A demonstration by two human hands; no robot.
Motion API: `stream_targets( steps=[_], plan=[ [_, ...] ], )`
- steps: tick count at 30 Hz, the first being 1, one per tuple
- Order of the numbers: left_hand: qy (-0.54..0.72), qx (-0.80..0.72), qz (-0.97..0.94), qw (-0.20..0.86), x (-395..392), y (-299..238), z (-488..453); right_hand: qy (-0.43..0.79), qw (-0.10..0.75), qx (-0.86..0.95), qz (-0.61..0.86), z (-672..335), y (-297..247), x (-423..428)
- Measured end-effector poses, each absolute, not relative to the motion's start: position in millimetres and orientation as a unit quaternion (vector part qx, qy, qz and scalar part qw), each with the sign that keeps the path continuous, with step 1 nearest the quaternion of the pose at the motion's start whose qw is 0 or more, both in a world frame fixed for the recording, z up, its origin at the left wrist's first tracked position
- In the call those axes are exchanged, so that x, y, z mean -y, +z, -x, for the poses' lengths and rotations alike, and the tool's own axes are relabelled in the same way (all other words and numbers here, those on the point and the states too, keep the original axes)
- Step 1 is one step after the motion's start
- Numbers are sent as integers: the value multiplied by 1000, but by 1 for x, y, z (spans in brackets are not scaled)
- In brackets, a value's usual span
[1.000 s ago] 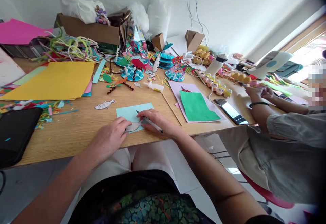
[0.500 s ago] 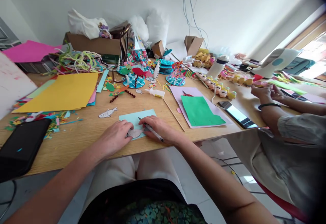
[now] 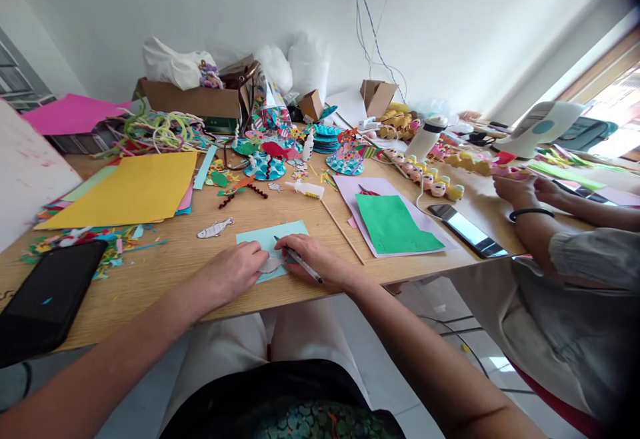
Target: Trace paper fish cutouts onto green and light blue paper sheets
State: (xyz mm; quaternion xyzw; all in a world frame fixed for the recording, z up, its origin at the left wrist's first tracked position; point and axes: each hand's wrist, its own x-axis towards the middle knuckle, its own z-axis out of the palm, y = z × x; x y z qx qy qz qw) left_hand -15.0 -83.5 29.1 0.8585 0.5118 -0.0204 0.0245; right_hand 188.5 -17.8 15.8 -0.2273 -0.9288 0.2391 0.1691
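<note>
A light blue sheet of paper (image 3: 274, 229) lies near the table's front edge. On it rests a pale paper fish cutout (image 3: 271, 265), partly hidden by both hands. My left hand (image 3: 239, 266) has its fingers bent and pressed together, holding the cutout's left end against the sheet. My right hand (image 3: 313, 259) grips a pen (image 3: 307, 268), its tip pointing up and left over the blue sheet. The fingers of that hand also rest at the cutout's right end. Another paper fish (image 3: 215, 228), drawn in dark lines, lies to the left.
Left are yellow paper (image 3: 125, 189), paper scraps (image 3: 107, 259) and a black phone (image 3: 50, 292). Glue (image 3: 307, 189), a wooden stick (image 3: 343, 231), green paper (image 3: 397, 224) and another phone (image 3: 467, 229) lie ahead and right. A co-worker's hands (image 3: 525, 192) are at far right.
The view has tipped up slightly, so the table sits lower in the picture. My left hand has shifted a little over the fish cutout. The pen stays in my right hand.
</note>
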Motion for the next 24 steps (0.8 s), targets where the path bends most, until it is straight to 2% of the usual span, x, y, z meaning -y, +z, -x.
stream_targets(
  steps=[4, 8, 14, 19, 24],
  plan=[
    [-45, -454, -889, -46, 86, 31, 18, 248, 152, 929, 228, -189, 20, 16],
    [-30, -410, -909, -70, 86, 34, 24, 260, 144, 927, 230, -190, 22, 14],
    [-9, -402, -910, -104, 78, 37, 28, 304, 216, 899, 231, -186, 19, 13],
    [31, -434, -887, -157, 63, 46, 28, 269, 280, 865, 319, -175, 28, 8],
    [46, -485, -849, -203, 42, 63, 34, 295, 351, 810, 366, -167, 45, -8]
  ],
)
